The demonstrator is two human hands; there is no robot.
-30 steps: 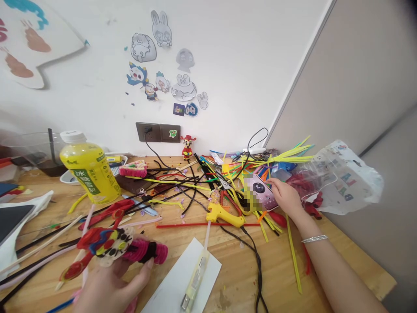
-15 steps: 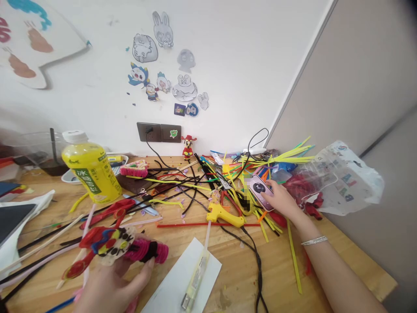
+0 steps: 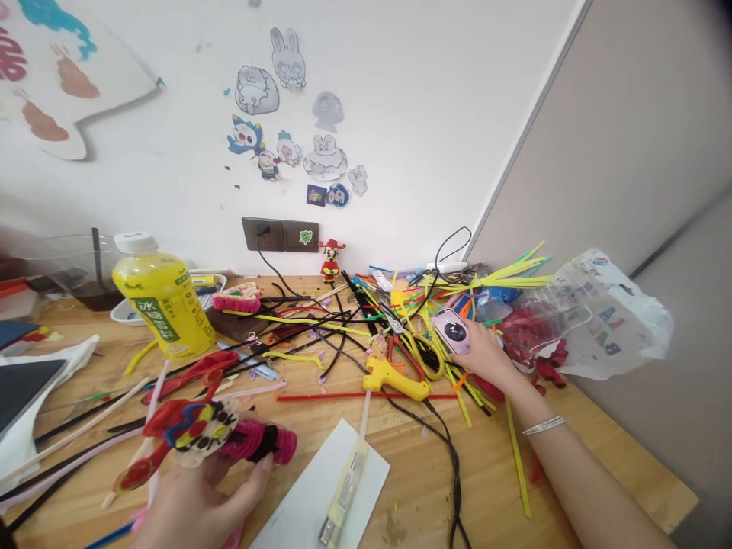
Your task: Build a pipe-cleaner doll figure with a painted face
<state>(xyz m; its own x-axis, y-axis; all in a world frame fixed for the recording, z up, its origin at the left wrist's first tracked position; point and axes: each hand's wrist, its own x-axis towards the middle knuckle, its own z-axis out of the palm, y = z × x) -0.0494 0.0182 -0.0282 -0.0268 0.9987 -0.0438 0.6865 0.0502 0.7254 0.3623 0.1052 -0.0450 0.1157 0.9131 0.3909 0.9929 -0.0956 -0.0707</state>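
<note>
In the lower left, my left hand [image 3: 200, 499] is closed around a pipe-cleaner doll [image 3: 280, 444], which lies tilted with its red hat toward the left. Pink coils with a black band make up its body, and its pale face has black markings. My right hand [image 3: 486, 354] grips a pink smartphone [image 3: 454, 333] over the heap of pipe cleaners; the fingers beneath it are hidden. Left of that hand a yellow hot glue gun [image 3: 394, 377] rests on the table. Scissors [image 3: 394, 324] lie partly buried behind it.
A yellow drink bottle [image 3: 163, 305] stands at the left. White paper [image 3: 297, 499] lies in front, with a cutter knife [image 3: 346, 492] across it. A small red figure [image 3: 332, 261] stands by the wall. At the right sits a plastic bag [image 3: 618, 320]. The glue gun's black cord [image 3: 454, 465] runs toward me.
The phone has shifted slightly left and tilted in my right hand, its face now more covered by the fingers. My left hand keeps hold of the doll, nearly still.
</note>
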